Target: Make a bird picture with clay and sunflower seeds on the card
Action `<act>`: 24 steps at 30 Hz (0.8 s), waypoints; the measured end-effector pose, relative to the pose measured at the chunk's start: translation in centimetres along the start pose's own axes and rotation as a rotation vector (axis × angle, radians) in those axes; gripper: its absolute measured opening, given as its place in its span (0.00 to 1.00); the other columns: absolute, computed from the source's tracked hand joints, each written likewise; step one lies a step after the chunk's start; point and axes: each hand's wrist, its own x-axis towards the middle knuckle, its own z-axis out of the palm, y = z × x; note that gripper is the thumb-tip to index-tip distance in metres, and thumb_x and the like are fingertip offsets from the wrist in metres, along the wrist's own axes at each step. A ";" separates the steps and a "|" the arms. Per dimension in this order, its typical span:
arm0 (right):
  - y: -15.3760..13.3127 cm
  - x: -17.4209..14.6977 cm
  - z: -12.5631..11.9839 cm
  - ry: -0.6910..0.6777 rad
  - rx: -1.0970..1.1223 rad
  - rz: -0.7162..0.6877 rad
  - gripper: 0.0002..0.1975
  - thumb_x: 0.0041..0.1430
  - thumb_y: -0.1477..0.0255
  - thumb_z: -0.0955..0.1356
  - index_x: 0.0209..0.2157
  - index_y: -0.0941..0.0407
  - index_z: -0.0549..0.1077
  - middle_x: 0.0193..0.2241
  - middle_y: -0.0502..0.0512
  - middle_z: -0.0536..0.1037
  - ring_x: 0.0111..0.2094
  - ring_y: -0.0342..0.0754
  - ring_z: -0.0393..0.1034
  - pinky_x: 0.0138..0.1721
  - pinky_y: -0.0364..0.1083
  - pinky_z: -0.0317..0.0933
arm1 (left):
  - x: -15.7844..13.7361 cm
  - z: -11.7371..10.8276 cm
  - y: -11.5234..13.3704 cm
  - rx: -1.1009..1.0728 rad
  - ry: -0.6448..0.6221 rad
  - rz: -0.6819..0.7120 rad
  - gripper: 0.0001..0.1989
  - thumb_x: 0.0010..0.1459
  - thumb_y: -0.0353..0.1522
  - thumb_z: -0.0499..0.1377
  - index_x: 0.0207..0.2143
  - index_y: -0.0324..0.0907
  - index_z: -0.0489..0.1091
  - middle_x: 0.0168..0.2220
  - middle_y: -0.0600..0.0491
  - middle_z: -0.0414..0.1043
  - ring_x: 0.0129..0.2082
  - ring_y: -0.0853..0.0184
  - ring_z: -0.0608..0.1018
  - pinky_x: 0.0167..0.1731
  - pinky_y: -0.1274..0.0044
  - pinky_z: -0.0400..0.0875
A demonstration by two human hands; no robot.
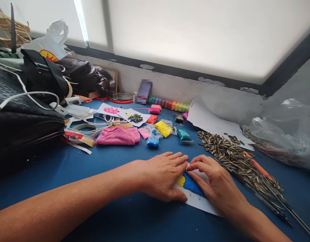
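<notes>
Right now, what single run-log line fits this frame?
left hand: laid flat over white paper | right hand: at blue patch, grip partly hidden | beside right hand: striped seeds

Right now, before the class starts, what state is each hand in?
Left hand: open, flat on the white paper.
Right hand: closed, pinching what looks like a seed by the blue shape.

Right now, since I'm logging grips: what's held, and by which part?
The right hand seems to pinch a small seed, gripped part hidden; the left hand rests flat on the paper.
</notes>
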 end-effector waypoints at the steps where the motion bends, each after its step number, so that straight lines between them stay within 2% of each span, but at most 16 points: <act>1: 0.0 0.0 0.0 0.000 0.002 0.003 0.07 0.64 0.71 0.65 0.34 0.52 0.75 0.35 0.54 0.77 0.36 0.48 0.74 0.37 0.47 0.70 | 0.0 0.0 0.0 0.000 -0.004 -0.001 0.42 0.62 0.47 0.56 0.68 0.30 0.48 0.69 0.37 0.42 0.69 0.52 0.48 0.67 0.63 0.45; 8: 0.1 0.1 0.2 0.000 0.008 0.020 0.11 0.66 0.70 0.62 0.30 0.53 0.72 0.33 0.55 0.76 0.34 0.47 0.72 0.36 0.47 0.69 | 0.0 0.1 -0.1 0.013 -0.012 -0.003 0.42 0.63 0.48 0.54 0.68 0.28 0.48 0.69 0.36 0.41 0.70 0.52 0.46 0.67 0.62 0.45; 14: 0.1 0.2 0.1 -0.014 0.000 0.011 0.11 0.66 0.69 0.62 0.33 0.53 0.74 0.35 0.55 0.76 0.36 0.48 0.73 0.37 0.47 0.70 | 0.1 0.0 -0.1 0.021 -0.018 -0.008 0.42 0.63 0.48 0.55 0.68 0.30 0.47 0.69 0.37 0.41 0.70 0.52 0.47 0.67 0.63 0.45; 17: 0.3 0.4 -0.1 -0.010 -0.026 0.007 0.11 0.67 0.70 0.62 0.32 0.53 0.73 0.35 0.55 0.76 0.36 0.47 0.73 0.38 0.46 0.69 | 0.1 0.0 -0.1 0.019 -0.016 -0.008 0.42 0.63 0.48 0.55 0.68 0.29 0.47 0.69 0.37 0.41 0.70 0.52 0.47 0.67 0.63 0.44; 24: 3.4 -0.2 -0.5 0.068 -0.188 0.061 0.11 0.64 0.69 0.63 0.29 0.55 0.73 0.32 0.56 0.75 0.33 0.52 0.71 0.34 0.51 0.68 | 0.1 -0.2 -0.3 0.020 -0.022 -0.026 0.44 0.61 0.50 0.55 0.68 0.29 0.48 0.70 0.38 0.39 0.70 0.52 0.45 0.67 0.64 0.44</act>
